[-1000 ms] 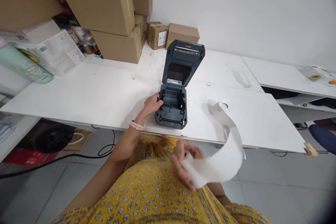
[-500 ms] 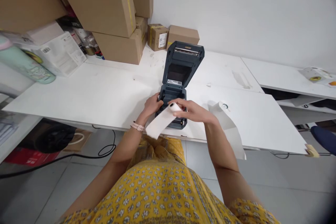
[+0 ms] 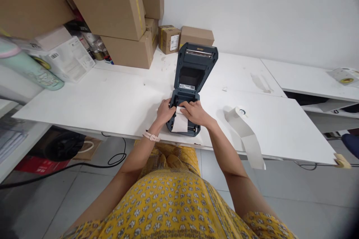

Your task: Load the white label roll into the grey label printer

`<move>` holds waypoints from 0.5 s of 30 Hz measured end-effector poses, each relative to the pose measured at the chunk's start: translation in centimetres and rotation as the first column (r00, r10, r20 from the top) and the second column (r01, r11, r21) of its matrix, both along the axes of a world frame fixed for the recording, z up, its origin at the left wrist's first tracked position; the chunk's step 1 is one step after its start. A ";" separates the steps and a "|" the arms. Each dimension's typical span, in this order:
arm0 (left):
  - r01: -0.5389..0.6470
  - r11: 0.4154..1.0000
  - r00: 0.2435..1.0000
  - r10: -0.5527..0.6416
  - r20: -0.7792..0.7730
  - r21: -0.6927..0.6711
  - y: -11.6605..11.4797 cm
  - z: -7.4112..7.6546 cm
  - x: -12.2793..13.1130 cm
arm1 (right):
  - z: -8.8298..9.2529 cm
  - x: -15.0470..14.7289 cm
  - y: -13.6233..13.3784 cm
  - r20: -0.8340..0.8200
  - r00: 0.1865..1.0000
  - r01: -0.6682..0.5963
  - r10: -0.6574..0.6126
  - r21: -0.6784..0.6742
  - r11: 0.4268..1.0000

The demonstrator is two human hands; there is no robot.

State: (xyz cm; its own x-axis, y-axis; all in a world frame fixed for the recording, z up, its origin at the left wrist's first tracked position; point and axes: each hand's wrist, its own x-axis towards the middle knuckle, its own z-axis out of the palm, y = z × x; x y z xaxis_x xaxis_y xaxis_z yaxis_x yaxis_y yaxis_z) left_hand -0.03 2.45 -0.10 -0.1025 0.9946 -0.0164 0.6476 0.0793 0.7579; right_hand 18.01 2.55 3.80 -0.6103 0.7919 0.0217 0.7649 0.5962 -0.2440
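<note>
A dark grey label printer point(image 3: 196, 68) stands on the white table with its lid tilted up. Inside its lower bay sits a small roll of white labels point(image 3: 180, 121), its loose strip lying toward the front edge. My right hand point(image 3: 193, 112) reaches into the bay with fingers closed over the roll. At the printer's left side, my left hand point(image 3: 165, 111) grips the housing, thumb over the rim and the other fingers partly hidden. To the right, a second label roll point(image 3: 238, 114) stands with a long strip hanging past the table edge.
Cardboard boxes point(image 3: 112, 11) are stacked at the back left, with smaller cartons by the wall. A mint green bottle point(image 3: 36, 67) and a white box point(image 3: 70, 59) are at far left. A black cable point(image 3: 92, 165) runs below the white table point(image 3: 123, 93).
My right hand has moved the label roll down and left into the printer bay; its strip, which stuck out over the front, now lies inside. My left hand stays at the printer's side.
</note>
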 end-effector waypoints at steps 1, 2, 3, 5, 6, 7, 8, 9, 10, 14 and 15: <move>-0.005 1.000 1.000 0.005 0.005 0.002 0.0 -0.1 0.0 | -0.1 -0.1 -0.1 0.004 1.000 0.007 -0.007 0.011 1.000; -0.010 1.000 1.000 0.010 0.009 0.006 0.0 -0.2 -0.1 | -0.1 -0.1 -0.2 0.005 1.000 0.014 -0.014 0.021 1.000; -0.013 1.000 1.000 0.013 0.015 0.011 0.0 -0.3 -0.1 | -0.2 -0.2 -0.3 -0.001 1.000 0.022 -0.022 0.030 0.999; -0.017 1.000 0.999 0.016 0.035 0.022 0.0 -0.6 -0.2 | -0.3 -0.2 -0.5 -0.026 0.999 0.037 -0.036 0.042 0.998; -0.015 1.000 0.999 0.014 0.051 0.027 0.0 -0.7 -0.3 | -0.4 -0.3 -0.6 -0.042 0.998 0.044 -0.043 0.046 0.998; -0.013 0.999 0.997 0.011 0.070 0.032 0.0 -0.8 -0.3 | -0.4 -0.3 -0.7 -0.056 0.997 0.052 -0.050 0.049 0.997; -0.011 0.999 0.996 0.008 0.093 0.034 0.0 -1.0 -0.4 | -0.4 -0.3 -0.8 -0.067 0.996 0.060 -0.057 0.051 0.997; -0.009 0.999 0.993 0.005 0.119 0.035 0.0 -1.1 -0.4 | -0.4 -0.3 -0.8 -0.072 0.995 0.066 -0.062 0.054 0.996; -0.005 0.999 0.989 0.000 0.146 0.036 0.0 -1.3 -0.5 | -0.4 -0.3 -0.8 -0.074 0.995 0.072 -0.067 0.058 0.996; 0.026 0.998 0.971 -0.041 0.237 0.064 0.2 -2.0 -0.7 | -0.5 -0.2 -0.8 -0.083 0.994 0.078 -0.072 0.068 0.995; 0.030 0.997 0.966 -0.048 0.253 0.073 0.2 -2.2 -0.7 | -0.5 -0.1 -0.7 -0.093 0.993 0.076 -0.070 0.065 0.995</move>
